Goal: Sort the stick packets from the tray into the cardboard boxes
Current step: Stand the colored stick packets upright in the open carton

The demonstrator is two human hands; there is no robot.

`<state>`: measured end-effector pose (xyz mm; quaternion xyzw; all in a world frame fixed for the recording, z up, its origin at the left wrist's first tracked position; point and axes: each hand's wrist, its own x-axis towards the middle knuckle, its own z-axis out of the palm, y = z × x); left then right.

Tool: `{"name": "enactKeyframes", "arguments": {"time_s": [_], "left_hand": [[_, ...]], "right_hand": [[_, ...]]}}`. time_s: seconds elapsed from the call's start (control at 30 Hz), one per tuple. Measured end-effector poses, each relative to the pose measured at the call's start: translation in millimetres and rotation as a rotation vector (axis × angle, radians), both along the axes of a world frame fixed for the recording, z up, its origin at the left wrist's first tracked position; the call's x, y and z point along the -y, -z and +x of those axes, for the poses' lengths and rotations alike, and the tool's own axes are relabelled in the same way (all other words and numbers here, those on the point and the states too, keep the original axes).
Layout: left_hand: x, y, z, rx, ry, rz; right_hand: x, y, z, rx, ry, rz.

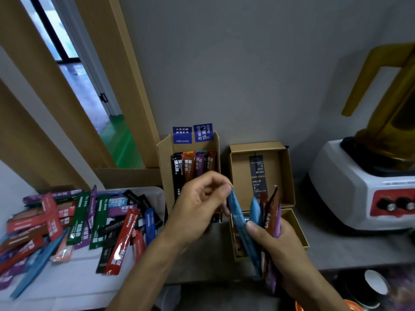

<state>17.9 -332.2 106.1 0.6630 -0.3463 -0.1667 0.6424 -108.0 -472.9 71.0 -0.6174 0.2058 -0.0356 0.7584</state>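
Lower centre of the frame, the right hand (278, 245) clutches a fan of stick packets (270, 212), and the left hand (199, 198) pinches the top end of its blue packet (237, 215). They look light, thin, glossy and bendy, so likely slippery, and are best pinched near a sealed end. More lie in the tray (157, 192) at lower left. The cardboard boxes (285, 176) stand behind the hands.

Grey wall (258, 63), wooden door frame (125, 70), white blender (368, 187) right.
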Motion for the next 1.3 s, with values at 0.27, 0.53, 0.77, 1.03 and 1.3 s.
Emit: {"name": "enactKeyframes", "arguments": {"time_s": [0.27,0.53,0.77,1.03,1.3], "left_hand": [[-24,-2,18,0.151,-0.109,0.115],[-34,-3,11,0.772,-0.288,0.538],[-29,1,-1,0.663,-0.071,0.584],[1,49,53,0.201,-0.506,0.504],[24,76,61,0.274,-0.586,0.489]], "right_hand": [[2,13,-5,-0.022,0.183,0.109],[3,6,-3,-0.003,0.312,-0.010],[0,-2,4,0.037,0.308,-0.068],[-2,5,-5,0.007,0.277,-0.028],[-2,9,-4,-0.016,0.303,-0.019]]}}
